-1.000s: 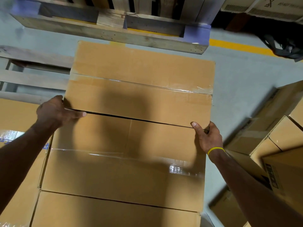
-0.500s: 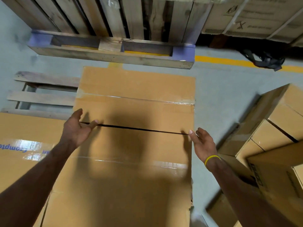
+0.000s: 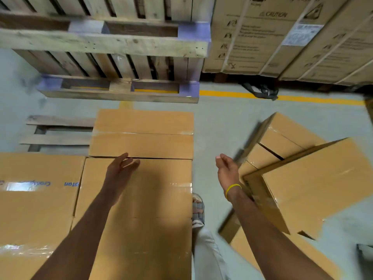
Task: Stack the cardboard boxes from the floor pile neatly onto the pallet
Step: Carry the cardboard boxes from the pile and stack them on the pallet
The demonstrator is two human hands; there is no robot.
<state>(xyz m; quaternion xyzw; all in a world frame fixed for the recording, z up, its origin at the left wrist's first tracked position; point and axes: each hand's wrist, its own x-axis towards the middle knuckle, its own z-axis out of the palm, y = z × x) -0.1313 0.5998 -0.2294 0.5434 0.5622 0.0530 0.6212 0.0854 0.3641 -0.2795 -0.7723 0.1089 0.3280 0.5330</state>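
View from above, looking down at a warehouse floor. At far left, bare slats of a low wooden slatted pallet show at its far left corner. Nearer, along the pallet's left edge, lies a brown cardboard box with blue lettering on its tape. Beside it, along the pallet's right edge, two plain brown cardboard boxes sit end to end: the near box and the far box, with a thin dark gap between them.

The left hand hangs over that gap, fingers loosely spread, holding nothing (whether it touches the cardboard cannot be told). Right of the stack, over bare floor, the right hand, a yellow wristband at its wrist, is likewise relaxed and empty.

Further right is the floor pile of brown cardboard boxes, jumbled. Its nearest large box sits at a slant to the pallet's edges, its long axis unclear because the frame cuts it off. The pile lies to the right of both hands, so the right hand is nearer, and the next pick probably calls for a turn that way.
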